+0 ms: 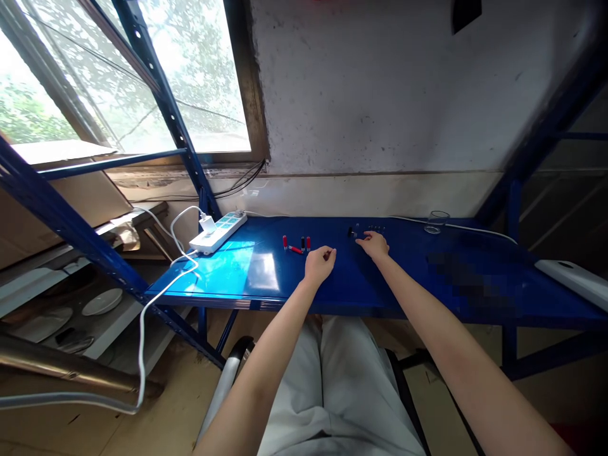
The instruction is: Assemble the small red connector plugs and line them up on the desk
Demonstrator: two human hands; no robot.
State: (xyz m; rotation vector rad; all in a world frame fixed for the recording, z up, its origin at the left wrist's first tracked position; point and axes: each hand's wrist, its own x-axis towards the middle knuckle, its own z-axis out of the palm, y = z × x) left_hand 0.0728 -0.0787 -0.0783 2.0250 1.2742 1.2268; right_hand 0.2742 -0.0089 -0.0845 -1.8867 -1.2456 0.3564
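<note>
My left hand [320, 265] is closed above the blue table [266, 231], its fingers curled round something small and dark that I cannot make out. Just left of it are several small red and black cylinders: a red one [285, 241] and a black one [303, 242] stand upright, while another red one [295, 249] lies on its side. Farther right, my right hand [373, 244] is low over the table, thumb and fingertips a little apart. Close to those fingertips sits a small black piece [350, 232]. Tiny clear pieces [377, 228] lie in a row behind this hand.
A white power strip [219, 233] with a plug and cable occupies the table's left end. Toward the back right stands a clear glass [436, 221], near a white cable along the wall. A white object [577, 282] lies at the right edge. Blue frame posts [166, 95] rise at both sides.
</note>
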